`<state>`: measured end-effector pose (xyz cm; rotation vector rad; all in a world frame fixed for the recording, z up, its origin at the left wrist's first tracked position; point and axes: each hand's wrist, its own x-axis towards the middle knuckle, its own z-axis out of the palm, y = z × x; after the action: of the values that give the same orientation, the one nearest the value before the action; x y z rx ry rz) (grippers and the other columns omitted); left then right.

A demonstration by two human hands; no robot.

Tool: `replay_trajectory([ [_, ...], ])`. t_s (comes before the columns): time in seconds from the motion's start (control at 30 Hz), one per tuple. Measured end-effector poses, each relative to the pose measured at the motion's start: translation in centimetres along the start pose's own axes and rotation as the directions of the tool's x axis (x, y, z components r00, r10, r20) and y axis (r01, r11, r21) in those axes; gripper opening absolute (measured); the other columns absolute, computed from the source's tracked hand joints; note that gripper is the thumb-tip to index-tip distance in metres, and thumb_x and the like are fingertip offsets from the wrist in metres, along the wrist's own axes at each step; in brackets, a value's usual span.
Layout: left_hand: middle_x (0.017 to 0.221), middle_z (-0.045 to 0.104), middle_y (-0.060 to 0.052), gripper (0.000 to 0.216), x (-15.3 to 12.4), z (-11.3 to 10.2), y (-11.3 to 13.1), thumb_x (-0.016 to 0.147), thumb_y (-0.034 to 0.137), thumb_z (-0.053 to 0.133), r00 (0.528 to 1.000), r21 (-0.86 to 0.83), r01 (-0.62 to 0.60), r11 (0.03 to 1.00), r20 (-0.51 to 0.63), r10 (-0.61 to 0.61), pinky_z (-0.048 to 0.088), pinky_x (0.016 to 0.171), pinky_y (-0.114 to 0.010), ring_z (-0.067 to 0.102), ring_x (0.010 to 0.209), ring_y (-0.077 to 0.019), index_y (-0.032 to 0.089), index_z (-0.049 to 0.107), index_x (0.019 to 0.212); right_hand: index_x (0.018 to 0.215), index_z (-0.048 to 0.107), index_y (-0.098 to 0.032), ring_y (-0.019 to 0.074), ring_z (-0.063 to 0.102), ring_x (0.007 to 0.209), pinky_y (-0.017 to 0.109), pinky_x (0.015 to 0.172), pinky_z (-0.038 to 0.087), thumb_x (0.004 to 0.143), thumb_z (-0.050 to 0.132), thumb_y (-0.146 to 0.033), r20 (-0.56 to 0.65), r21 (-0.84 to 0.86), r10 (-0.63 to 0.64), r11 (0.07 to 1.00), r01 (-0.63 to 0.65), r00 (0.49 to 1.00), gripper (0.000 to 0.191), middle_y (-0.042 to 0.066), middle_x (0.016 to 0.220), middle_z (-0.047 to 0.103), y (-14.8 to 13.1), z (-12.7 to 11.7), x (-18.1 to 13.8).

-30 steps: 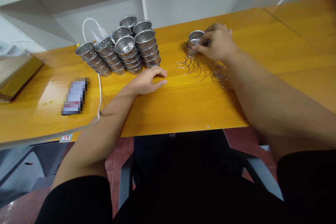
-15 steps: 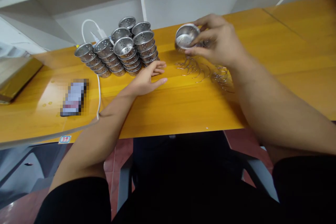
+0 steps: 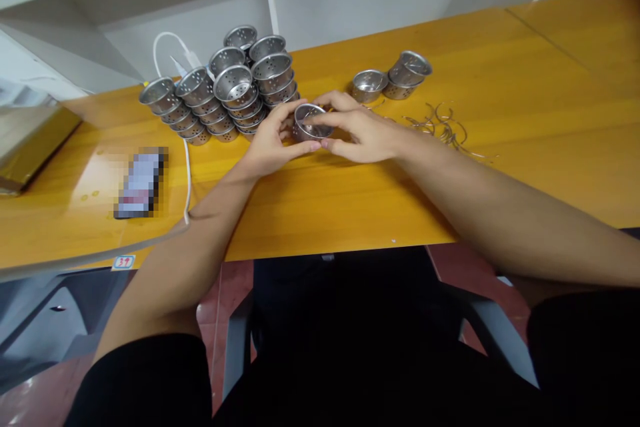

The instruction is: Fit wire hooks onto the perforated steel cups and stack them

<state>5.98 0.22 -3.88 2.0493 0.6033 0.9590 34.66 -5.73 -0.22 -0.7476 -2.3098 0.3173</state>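
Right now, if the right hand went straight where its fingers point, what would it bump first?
Probably the metal cup, since the right hand has its fingers right at it. Just beyond, in line, is the left hand, though depth is hard to judge.

- Tall rows of stacked cups (image 3: 234,97) wall off the space just beyond the left hand (image 3: 273,140).
- Both it and the right hand (image 3: 370,133) crowd round one cup (image 3: 314,131), filling the middle.
- A lane opens toward the back between those rows and the single cup (image 3: 369,85), which stands next to two more cups (image 3: 409,71).
- Loose wires (image 3: 447,125) litter the way beyond the right forearm; past them, the counter (image 3: 555,93) lies open rightward.
- Leftward, the white cable (image 3: 188,180) and phone (image 3: 141,183) obstruct.
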Motion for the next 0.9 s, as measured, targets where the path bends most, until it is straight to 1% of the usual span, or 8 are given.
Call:
replay_trajectory([
  [0.23,0.176,0.067,-0.015,0.108,0.3,0.3,0.0,0.088,0.101,0.092,0.998,-0.026,-0.055,0.998,-0.023,0.054,0.068,0.138,-0.063,0.076,0.164,-0.0409,0.034,0.059,0.166,0.193,0.058,-0.034,0.0468,0.055,0.176,0.076,0.147,0.047,0.126,0.062,-0.041,0.032,-0.032,-0.069,0.997,0.07,0.997,0.068,0.017,0.189,0.055,0.5,0.2,-0.3],
  [0.43,0.165,0.076,-0.014,0.109,0.5,0.4,-0.7,0.09,0.099,0.094,0.997,-0.098,-0.069,0.993,0.036,0.073,0.074,0.128,-0.063,0.085,0.151,-0.0402,0.033,0.056,0.167,0.202,0.041,-0.041,0.0511,0.047,0.182,0.079,0.148,0.043,0.128,0.062,-0.064,0.027,-0.086,-0.024,0.996,0.026,0.999,0.08,0.013,0.199,0.046,0.5,0.3,-0.3],
  [0.53,0.167,0.075,-0.014,0.11,0.7,0.3,-1.2,0.09,0.099,0.094,0.996,-0.09,-0.089,0.992,0.021,0.091,0.074,0.128,-0.064,0.085,0.153,-0.041,0.034,0.054,0.169,0.2,0.046,-0.042,0.0516,0.048,0.181,0.079,0.149,0.042,0.126,0.058,-0.081,-0.002,-0.058,-0.005,0.998,0.004,1.0,0.085,0.013,0.198,0.048,0.1,0.1,-0.2],
  [0.6,0.166,0.075,-0.013,0.105,0.9,0.2,-1.7,0.092,0.097,0.094,0.993,-0.093,-0.12,0.988,0.004,0.12,0.074,0.128,-0.064,0.085,0.152,-0.0405,0.035,0.054,0.167,0.192,0.059,-0.039,0.0508,0.052,0.178,0.079,0.148,0.043,0.125,0.057,-0.086,-0.048,-0.034,0.002,0.999,-0.004,0.999,0.082,0.014,0.193,0.055,-0.4,-0.1,0.0],
  [0.67,0.164,0.076,-0.013,0.102,1.1,0.1,-2.2,0.092,0.093,0.096,0.99,-0.101,-0.143,0.985,-0.002,0.143,0.075,0.126,-0.063,0.086,0.15,-0.0397,0.035,0.055,0.165,0.172,0.077,-0.034,0.0497,0.064,0.166,0.078,0.144,0.049,0.126,0.057,-0.084,-0.134,-0.008,0.002,1.0,-0.003,0.991,0.071,0.016,0.178,0.069,-0.8,-0.3,0.1],
  [0.73,0.165,0.077,-0.013,0.102,1.1,0.1,-2.3,0.09,0.092,0.099,0.989,-0.099,-0.145,0.984,0.003,0.146,0.075,0.125,-0.061,0.086,0.15,-0.0396,0.035,0.056,0.163,0.154,0.085,-0.031,0.0472,0.075,0.149,0.075,0.138,0.056,0.125,0.059,-0.084,-0.212,0.019,0.033,0.999,-0.03,0.977,0.065,0.016,0.158,0.08,-1.2,-0.4,0.2],
  [0.8,0.165,0.076,-0.014,0.104,0.9,0.0,-2.0,0.088,0.093,0.099,0.99,-0.08,-0.137,0.987,0.011,0.138,0.076,0.125,-0.061,0.085,0.151,-0.0404,0.034,0.056,0.162,0.156,0.083,-0.034,0.046,0.078,0.14,0.073,0.133,0.06,0.12,0.064,-0.089,-0.235,0.039,0.093,0.996,-0.086,0.968,0.069,0.015,0.148,0.083,-1.3,-0.5,0.3],
  [0.9,0.168,0.074,-0.017,0.103,0.4,0.0,-0.5,0.089,0.091,0.097,0.996,0.013,-0.088,0.996,0.015,0.088,0.074,0.128,-0.062,0.083,0.153,-0.0417,0.032,0.056,0.163,0.17,0.077,-0.038,0.0475,0.073,0.148,0.073,0.136,0.057,0.116,0.066,-0.095,-0.163,0.023,0.147,0.989,-0.145,0.976,0.08,0.015,0.154,0.08,-1.4,-0.7,0.3],
])
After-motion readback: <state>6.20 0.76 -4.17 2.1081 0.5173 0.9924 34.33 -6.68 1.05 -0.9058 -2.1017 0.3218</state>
